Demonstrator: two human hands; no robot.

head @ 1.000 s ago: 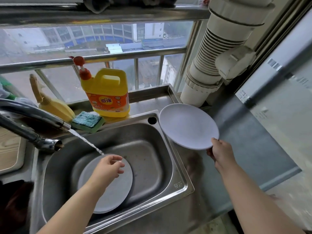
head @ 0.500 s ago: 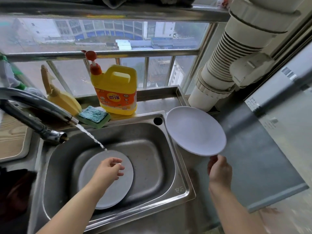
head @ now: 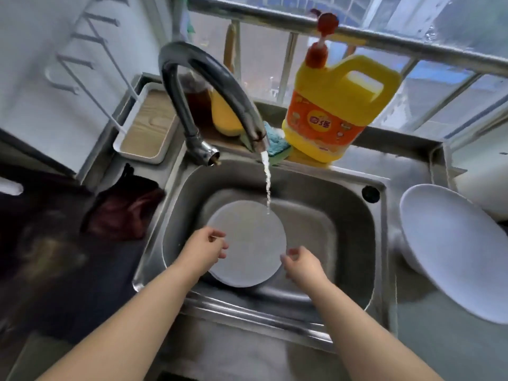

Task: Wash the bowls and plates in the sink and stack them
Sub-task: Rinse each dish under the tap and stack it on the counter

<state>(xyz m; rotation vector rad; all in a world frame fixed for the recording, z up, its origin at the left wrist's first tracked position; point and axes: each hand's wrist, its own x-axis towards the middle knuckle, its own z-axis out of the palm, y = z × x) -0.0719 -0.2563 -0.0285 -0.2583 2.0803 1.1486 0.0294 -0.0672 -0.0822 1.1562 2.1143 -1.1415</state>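
Note:
A pale grey plate (head: 251,243) lies in the steel sink (head: 354,243), and water from the tap (head: 209,86) falls onto its far edge. My left hand (head: 204,247) rests on the plate's left rim with curled fingers. My right hand (head: 301,264) is at the plate's right rim, fingers bent and touching the edge; whether it grips is unclear. A second white plate (head: 456,251) lies on the counter to the right of the sink, apart from both hands.
A yellow detergent jug (head: 335,111) with a red pump and a blue-green sponge (head: 276,145) stand on the ledge behind the sink. A wooden tray (head: 148,125) is at back left. A dark cloth (head: 123,213) lies left of the sink. A window rail runs behind.
My right hand let go of the white plate, which now lies on the counter, and moved into the sink to the grey plate's right rim. The view swung left and down.

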